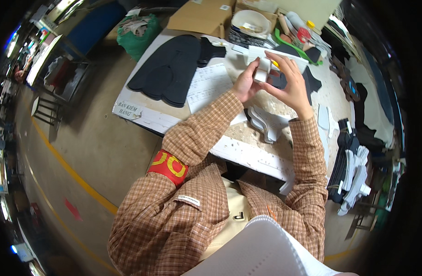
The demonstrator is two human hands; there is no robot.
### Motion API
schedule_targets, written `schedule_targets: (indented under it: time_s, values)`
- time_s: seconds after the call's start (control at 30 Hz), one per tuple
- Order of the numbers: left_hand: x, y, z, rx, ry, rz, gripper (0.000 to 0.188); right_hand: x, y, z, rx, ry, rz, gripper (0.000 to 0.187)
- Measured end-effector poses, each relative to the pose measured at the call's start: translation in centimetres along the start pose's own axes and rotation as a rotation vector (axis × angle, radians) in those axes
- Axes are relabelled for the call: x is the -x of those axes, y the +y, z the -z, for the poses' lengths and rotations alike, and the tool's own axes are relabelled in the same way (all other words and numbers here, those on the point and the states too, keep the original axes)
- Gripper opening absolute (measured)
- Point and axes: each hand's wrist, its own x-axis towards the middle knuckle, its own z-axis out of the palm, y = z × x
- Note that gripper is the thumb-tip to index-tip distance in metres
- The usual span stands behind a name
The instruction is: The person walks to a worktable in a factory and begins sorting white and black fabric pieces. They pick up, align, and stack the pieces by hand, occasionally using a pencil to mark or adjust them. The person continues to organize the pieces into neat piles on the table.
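White fabric (270,250) fills the bottom centre. At upper centre, the left hand (246,86) pinches a pale piece (262,72); the right hand (291,89) curves loosely beside it, its grip unclear.

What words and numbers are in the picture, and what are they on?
I won't copy words out, but writing shows here:
Table label: big dark letters.
Red armband: big yellow characters.
Printed sheet: too small to read.
Chest tag: too small.
Carton sticker: too small.
Cream top: dark mark, unclear.
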Motion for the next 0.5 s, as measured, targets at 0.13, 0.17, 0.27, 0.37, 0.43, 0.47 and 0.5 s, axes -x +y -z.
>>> schedule_targets:
  time_s: [0.13,0.17,0.27,0.37,0.43,0.47,0.5]
  values:
    - [0.3,-1.3,-0.1,-0.229,0.058,0.004,0.039,1.9,1.4,-0.5,-0.039,0.128,-0.018,0.048]
    - [0.4,-1.6,-0.2,-0.268,0.080,-0.002,0.037,2.2,1.8,-0.7,-0.024,0.166,-0.034,0.044]
    - [0.2,-2.0,-0.5,-0.208,0.033,-0.060,0.034,2.9,2.6,-1.3,-0.015,0.191,-0.010,0.038]
    - [0.1,-1.8,-0.1,-0.261,0.037,-0.055,0.032,3.3,3.2,-1.5,-0.019,0.228,-0.030,0.036]
    - [0.2,-1.6,0.2,-0.338,0.019,-0.068,0.031,3.5,3.4,-1.4,-0.054,0.216,-0.091,0.035]
    - [0.2,-1.6,0.3,-0.352,-0.009,-0.078,0.030,3.5,3.5,-1.4,-0.052,0.206,-0.093,0.035]
    - [0.3,-1.6,0.3,-0.364,-0.007,-0.072,0.029,3.6,3.6,-1.4,-0.051,0.196,-0.094,0.035]
